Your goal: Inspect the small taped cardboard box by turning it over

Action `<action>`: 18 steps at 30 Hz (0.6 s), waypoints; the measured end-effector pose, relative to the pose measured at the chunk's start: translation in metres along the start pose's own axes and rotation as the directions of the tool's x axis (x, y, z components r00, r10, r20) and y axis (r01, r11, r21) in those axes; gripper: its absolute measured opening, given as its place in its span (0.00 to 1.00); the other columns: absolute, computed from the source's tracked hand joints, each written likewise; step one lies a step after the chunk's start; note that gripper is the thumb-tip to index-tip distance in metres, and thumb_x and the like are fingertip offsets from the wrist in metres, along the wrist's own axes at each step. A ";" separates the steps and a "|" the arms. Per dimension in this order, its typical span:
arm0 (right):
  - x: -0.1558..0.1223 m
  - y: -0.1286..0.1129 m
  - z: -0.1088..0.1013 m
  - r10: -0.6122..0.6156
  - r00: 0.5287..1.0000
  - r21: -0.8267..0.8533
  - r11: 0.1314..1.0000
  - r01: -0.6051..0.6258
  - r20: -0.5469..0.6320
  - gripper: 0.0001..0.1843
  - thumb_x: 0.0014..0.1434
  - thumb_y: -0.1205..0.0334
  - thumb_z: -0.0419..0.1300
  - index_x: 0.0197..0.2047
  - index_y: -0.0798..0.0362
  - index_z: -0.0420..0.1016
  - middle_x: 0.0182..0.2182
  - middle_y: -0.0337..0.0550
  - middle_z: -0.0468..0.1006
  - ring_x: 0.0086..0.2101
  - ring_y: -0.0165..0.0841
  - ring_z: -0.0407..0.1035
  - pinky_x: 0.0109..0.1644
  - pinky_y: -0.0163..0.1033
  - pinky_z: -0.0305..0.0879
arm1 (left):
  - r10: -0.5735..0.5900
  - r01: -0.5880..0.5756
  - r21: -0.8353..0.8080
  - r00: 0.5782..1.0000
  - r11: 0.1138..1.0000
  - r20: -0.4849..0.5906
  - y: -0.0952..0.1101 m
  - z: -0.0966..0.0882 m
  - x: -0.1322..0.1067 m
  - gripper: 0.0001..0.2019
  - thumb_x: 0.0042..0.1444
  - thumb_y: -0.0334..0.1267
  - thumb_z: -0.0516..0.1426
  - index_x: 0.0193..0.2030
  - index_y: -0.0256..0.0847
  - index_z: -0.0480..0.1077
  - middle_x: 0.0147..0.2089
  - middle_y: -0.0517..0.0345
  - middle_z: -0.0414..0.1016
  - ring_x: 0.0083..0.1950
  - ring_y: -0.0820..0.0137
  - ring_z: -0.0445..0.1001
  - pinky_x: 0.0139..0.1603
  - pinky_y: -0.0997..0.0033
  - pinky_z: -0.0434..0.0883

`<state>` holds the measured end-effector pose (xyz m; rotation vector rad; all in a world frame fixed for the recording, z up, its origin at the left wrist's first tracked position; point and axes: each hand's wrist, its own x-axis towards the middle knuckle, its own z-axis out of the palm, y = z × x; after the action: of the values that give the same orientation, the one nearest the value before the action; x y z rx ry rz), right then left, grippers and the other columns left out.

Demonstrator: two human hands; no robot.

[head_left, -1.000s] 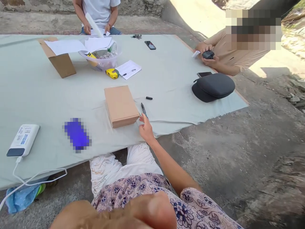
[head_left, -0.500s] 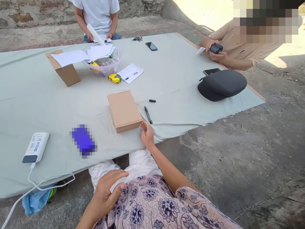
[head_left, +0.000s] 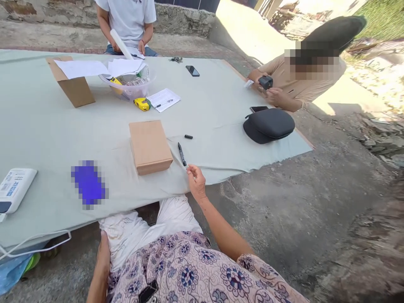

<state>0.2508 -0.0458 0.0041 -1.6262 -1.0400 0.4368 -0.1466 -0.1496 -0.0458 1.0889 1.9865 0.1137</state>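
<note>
My right hand [head_left: 196, 182] rests on the near edge of the grey-green cloth [head_left: 221, 122], fingers curled together with nothing visible in them. Its fingertips lie just below the near end of a black pen [head_left: 182, 154]. The pen's cap [head_left: 188, 136] lies a little farther off. A closed brown cardboard box [head_left: 150, 145] sits left of the pen. My left forearm [head_left: 100, 265] runs down beside my white-trousered knee, and that hand's fingers are hidden.
A black case [head_left: 268, 125] and phone lie at the right. A yellow tape measure [head_left: 141, 104], paper sheet, plastic bowl [head_left: 128, 87] and open box [head_left: 72, 87] stand farther back. A power bank [head_left: 14, 189] is at left. Two people sit at the cloth's edges.
My right hand has drawn back from the box corner to the cloth's edge below the pen. My left hand has dropped from my lap down beside my knee. The camera has swung.
</note>
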 end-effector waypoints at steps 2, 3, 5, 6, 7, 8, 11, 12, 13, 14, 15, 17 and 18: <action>0.002 0.004 -0.020 0.026 0.999 -0.041 0.999 -0.027 -0.022 0.17 0.59 0.55 0.54 0.48 0.52 0.74 0.39 0.47 0.81 0.39 0.35 0.75 0.41 0.40 0.71 | -0.062 0.062 -0.002 0.998 0.998 0.005 0.018 0.000 -0.006 0.43 0.64 0.63 0.30 0.64 0.30 0.65 0.64 0.37 0.73 0.68 0.49 0.69 0.66 0.49 0.70; 0.002 0.006 -0.028 0.044 0.999 -0.052 0.998 -0.046 -0.030 0.17 0.59 0.55 0.54 0.48 0.52 0.74 0.39 0.46 0.81 0.38 0.35 0.75 0.41 0.40 0.71 | -0.059 0.058 0.021 0.998 0.998 0.020 0.024 0.000 -0.011 0.43 0.63 0.64 0.33 0.64 0.29 0.65 0.63 0.34 0.72 0.68 0.47 0.69 0.67 0.48 0.69; -0.002 0.011 -0.037 0.072 0.997 -0.053 0.996 -0.074 -0.037 0.17 0.59 0.56 0.54 0.48 0.52 0.74 0.38 0.46 0.81 0.37 0.35 0.75 0.42 0.41 0.71 | 0.036 -0.040 0.116 0.999 0.992 0.038 0.032 0.003 -0.022 0.44 0.61 0.64 0.37 0.63 0.24 0.63 0.63 0.27 0.71 0.67 0.44 0.69 0.65 0.47 0.69; -0.006 0.014 -0.038 0.078 0.996 -0.045 0.996 -0.079 -0.034 0.17 0.59 0.56 0.54 0.48 0.52 0.74 0.39 0.46 0.81 0.36 0.34 0.75 0.43 0.41 0.71 | 0.094 -0.099 0.167 0.995 0.981 0.041 0.035 0.005 -0.028 0.44 0.60 0.64 0.39 0.63 0.21 0.62 0.63 0.24 0.69 0.67 0.43 0.69 0.65 0.46 0.69; -0.011 0.016 -0.038 0.079 0.997 -0.037 0.996 -0.080 -0.025 0.17 0.59 0.56 0.53 0.48 0.52 0.74 0.39 0.46 0.81 0.36 0.34 0.75 0.44 0.42 0.72 | 0.150 -0.155 0.220 0.988 0.963 0.037 0.038 0.006 -0.035 0.45 0.58 0.64 0.41 0.63 0.19 0.62 0.64 0.21 0.68 0.68 0.42 0.67 0.65 0.45 0.68; -0.015 0.017 -0.037 0.076 0.997 -0.030 0.997 -0.077 -0.014 0.17 0.59 0.56 0.53 0.48 0.52 0.74 0.39 0.46 0.81 0.36 0.34 0.75 0.43 0.41 0.72 | 0.202 -0.205 0.271 0.979 0.940 0.039 0.042 0.007 -0.042 0.46 0.56 0.64 0.44 0.62 0.17 0.63 0.64 0.18 0.66 0.70 0.40 0.65 0.66 0.43 0.67; -0.026 0.017 -0.030 0.032 0.999 -0.027 0.999 -0.031 0.030 0.16 0.60 0.56 0.54 0.47 0.52 0.75 0.39 0.47 0.81 0.37 0.35 0.75 0.41 0.41 0.73 | 0.374 -0.404 0.301 0.915 0.864 0.153 0.062 0.000 -0.064 0.38 0.54 0.63 0.49 0.53 0.27 0.73 0.66 0.25 0.67 0.73 0.40 0.60 0.69 0.40 0.63; -0.028 0.015 -0.028 0.009 0.999 -0.027 1.000 -0.008 0.045 0.15 0.61 0.57 0.54 0.47 0.52 0.75 0.39 0.47 0.81 0.37 0.35 0.75 0.41 0.41 0.73 | 0.444 -0.491 0.242 0.867 0.837 0.224 0.073 -0.005 -0.071 0.32 0.57 0.62 0.49 0.47 0.35 0.77 0.65 0.33 0.71 0.72 0.43 0.62 0.69 0.41 0.63; -0.028 0.012 -0.026 -0.017 0.998 -0.025 1.000 0.019 0.060 0.15 0.61 0.58 0.54 0.47 0.52 0.75 0.39 0.47 0.81 0.38 0.35 0.75 0.42 0.41 0.73 | 0.513 -0.577 0.129 0.791 0.806 0.334 0.084 -0.011 -0.077 0.28 0.61 0.60 0.48 0.44 0.40 0.78 0.63 0.40 0.74 0.69 0.49 0.67 0.68 0.45 0.66; -0.028 0.008 -0.024 -0.043 0.996 -0.019 0.999 0.045 0.074 0.15 0.61 0.59 0.53 0.47 0.52 0.75 0.39 0.47 0.81 0.38 0.35 0.75 0.42 0.41 0.73 | 0.561 -0.617 -0.002 0.715 0.787 0.417 0.096 -0.018 -0.081 0.26 0.62 0.59 0.48 0.46 0.43 0.78 0.59 0.45 0.78 0.63 0.54 0.74 0.65 0.51 0.70; -0.026 0.004 -0.023 -0.066 0.994 -0.012 0.998 0.067 0.089 0.15 0.61 0.60 0.53 0.48 0.51 0.75 0.40 0.47 0.81 0.39 0.35 0.76 0.43 0.41 0.73 | 0.596 -0.626 -0.097 0.669 0.774 0.444 0.108 -0.024 -0.083 0.24 0.63 0.57 0.49 0.50 0.44 0.78 0.56 0.47 0.80 0.57 0.57 0.79 0.60 0.56 0.75; -0.021 -0.005 -0.020 -0.096 0.989 0.005 0.995 0.096 0.114 0.15 0.61 0.61 0.53 0.49 0.51 0.75 0.40 0.47 0.81 0.40 0.35 0.75 0.43 0.41 0.73 | 0.684 -0.682 -0.140 0.652 0.718 0.327 0.130 -0.033 -0.081 0.23 0.63 0.57 0.52 0.52 0.45 0.77 0.53 0.49 0.82 0.53 0.59 0.81 0.54 0.60 0.77; -0.018 -0.009 -0.018 -0.100 0.987 0.012 0.995 0.099 0.127 0.16 0.60 0.62 0.53 0.49 0.51 0.75 0.40 0.47 0.81 0.40 0.35 0.75 0.43 0.41 0.73 | 0.708 -0.702 -0.123 0.666 0.701 0.234 0.140 -0.035 -0.076 0.23 0.62 0.57 0.53 0.51 0.45 0.78 0.52 0.49 0.82 0.53 0.59 0.80 0.53 0.61 0.78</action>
<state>0.2504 -0.0705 0.0140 -1.5494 -1.2089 0.4812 -0.0604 -0.1084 0.0866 1.7212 1.2195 0.3805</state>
